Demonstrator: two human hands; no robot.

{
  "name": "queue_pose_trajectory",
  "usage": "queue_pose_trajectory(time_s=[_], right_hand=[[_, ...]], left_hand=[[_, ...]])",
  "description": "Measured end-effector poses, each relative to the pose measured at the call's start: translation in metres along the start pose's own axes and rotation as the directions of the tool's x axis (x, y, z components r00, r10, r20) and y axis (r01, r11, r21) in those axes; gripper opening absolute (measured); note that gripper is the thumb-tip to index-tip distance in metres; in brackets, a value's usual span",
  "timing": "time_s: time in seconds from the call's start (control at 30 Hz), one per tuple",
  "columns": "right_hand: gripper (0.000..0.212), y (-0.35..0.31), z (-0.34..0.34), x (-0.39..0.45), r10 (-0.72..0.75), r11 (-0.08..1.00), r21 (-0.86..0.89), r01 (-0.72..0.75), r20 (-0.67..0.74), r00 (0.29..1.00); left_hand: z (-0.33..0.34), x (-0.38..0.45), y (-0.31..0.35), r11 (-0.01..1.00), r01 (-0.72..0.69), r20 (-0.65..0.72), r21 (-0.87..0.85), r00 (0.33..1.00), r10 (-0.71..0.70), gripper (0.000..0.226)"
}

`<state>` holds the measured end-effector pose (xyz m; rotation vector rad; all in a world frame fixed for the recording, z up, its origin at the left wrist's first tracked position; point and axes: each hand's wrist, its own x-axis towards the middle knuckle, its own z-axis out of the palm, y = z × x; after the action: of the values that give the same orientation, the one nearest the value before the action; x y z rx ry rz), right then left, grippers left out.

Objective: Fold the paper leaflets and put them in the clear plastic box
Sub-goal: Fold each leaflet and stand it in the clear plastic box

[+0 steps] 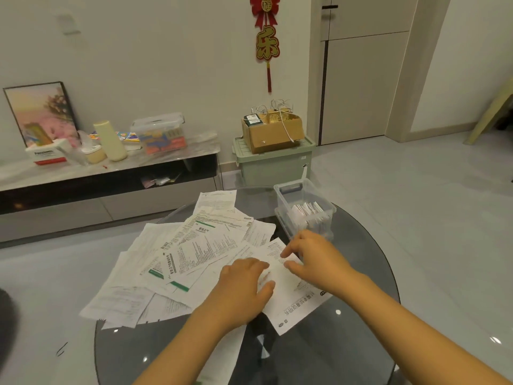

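Note:
A white printed leaflet (294,304) lies on the round glass table (361,315) in front of me. My left hand (244,287) presses flat on its left part. My right hand (313,257) pinches the leaflet's far edge between thumb and fingers. A loose pile of unfolded leaflets (183,254) spreads over the table to the left. The clear plastic box (305,209) stands at the table's far right, just beyond my right hand, with several folded leaflets inside.
A low TV cabinet (105,176) with boxes, a bottle and a framed picture runs along the left wall. A green storage bin (274,162) with a cardboard box on it stands behind the table. Grey tiled floor lies all around.

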<state>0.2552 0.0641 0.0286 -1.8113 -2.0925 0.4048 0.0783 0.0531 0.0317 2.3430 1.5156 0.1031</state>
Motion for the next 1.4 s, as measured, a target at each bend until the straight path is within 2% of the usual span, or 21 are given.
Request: queue_pose_trajectory(time_s=[0.1,0.2,0.37,0.5,0.6,0.67,0.77,0.87,0.93,1.0,1.07,1.17,1.23,1.4], right_hand=[[0.025,0.003,0.012,-0.008,-0.026,0.999,-0.017,0.028,0.131,0.991],[0.031,0.005,0.019,-0.01,-0.025,0.996,-0.076,0.045,0.252,0.967],[0.043,0.011,0.024,-0.008,-0.056,0.995,-0.061,0.078,0.304,0.951],[0.042,0.013,0.024,-0.006,-0.066,0.991,-0.093,0.099,0.303,0.951],[0.032,0.011,0.026,-0.004,-0.089,0.985,-0.123,0.124,0.259,0.962],[0.023,0.01,0.027,-0.003,-0.124,0.98,-0.122,0.155,0.227,0.966],[0.017,0.011,0.024,-0.004,-0.162,0.984,-0.051,0.172,0.167,0.973],[0.013,0.01,0.019,-0.009,-0.136,0.989,0.084,0.124,0.167,0.976],[0.012,0.009,0.02,-0.013,-0.121,0.981,0.172,0.092,0.166,0.979],[0.011,0.007,0.02,-0.014,-0.09,0.97,0.238,0.06,0.119,0.989],[0.021,0.007,0.02,-0.012,-0.056,0.971,0.235,0.037,0.076,0.996],[0.051,0.008,0.023,-0.009,-0.034,0.988,0.153,0.022,0.08,0.996],[0.064,0.007,0.026,-0.006,-0.022,0.984,0.177,0.008,0.076,0.997],[0.083,0.009,0.039,0.002,0.022,0.976,0.215,-0.046,0.113,0.993]], left_hand=[[0.022,-0.017,-0.011,0.999,-0.015,0.045,-0.03,0.999,0.016,0.053],[0.037,-0.019,-0.02,0.999,-0.03,0.019,-0.028,0.999,0.031,0.06],[0.047,-0.01,-0.023,0.991,-0.044,-0.062,0.126,0.997,0.052,0.071],[0.05,-0.003,-0.022,0.978,-0.059,-0.133,0.2,0.987,0.087,0.052],[0.05,-0.001,-0.022,0.977,-0.058,-0.192,0.207,0.976,0.099,0.039],[0.05,-0.002,-0.023,0.987,-0.06,-0.222,0.151,0.971,0.093,0.038],[0.043,-0.006,-0.024,0.998,-0.068,-0.234,-0.02,0.97,0.061,0.032],[0.036,-0.012,-0.021,0.979,-0.08,-0.188,-0.187,0.981,0.045,0.022],[0.033,-0.014,-0.019,0.941,-0.044,-0.149,-0.334,0.989,-0.006,0.007],[0.033,-0.013,-0.018,0.913,-0.007,-0.154,-0.409,0.986,-0.061,0.007],[0.033,-0.01,-0.019,0.901,0.016,-0.193,-0.434,0.975,-0.111,0.005],[0.035,-0.004,-0.023,0.902,0.054,-0.235,-0.428,0.957,-0.169,0.011],[0.035,0.0,-0.027,0.892,0.086,-0.241,-0.443,0.947,-0.211,0.016],[0.038,0.006,-0.036,0.873,0.178,-0.153,-0.454,0.95,-0.274,0.059]])
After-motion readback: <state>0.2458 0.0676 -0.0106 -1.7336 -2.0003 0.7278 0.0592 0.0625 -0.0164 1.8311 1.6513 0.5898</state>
